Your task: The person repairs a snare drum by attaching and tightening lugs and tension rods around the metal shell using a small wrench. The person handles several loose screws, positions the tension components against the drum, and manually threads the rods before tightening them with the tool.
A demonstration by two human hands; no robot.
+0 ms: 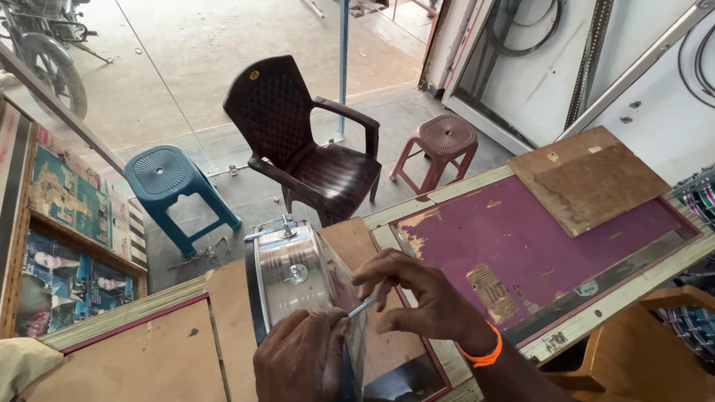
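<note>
1. Gripping a shiny steel drum-shaped container (294,279) from below, the left hand (298,365) is curling closed around its near edge, fingers pressed together on the metal.
2. Pinching a thin silvery strip (363,306), the right hand (421,298) is holding it between thumb and fingertip, the other fingers spreading loosely above. An orange band (484,351) is circling that wrist.
3. Resting on its side, the container is sitting just ahead of the left hand and to the left of the right hand, on the worn wooden counter (149,357). The strip is meeting the container's near rim, right between the two hands.
4. Risking a slip: the strip is small and held only by fingertips, so I judge it could be slipping out or bending if pushed at an angle.
5. Risking a roll: the container is round and lying sideways, so it may be turning away from the left hand if the grip is loosening.
6. Risking a cut: the thin metal edges are lying close to bare fingers.
7. Describing the container: it is polished, ribbed around its body, with a small knob on the flat face and a latch-like handle on its far side.
</note>
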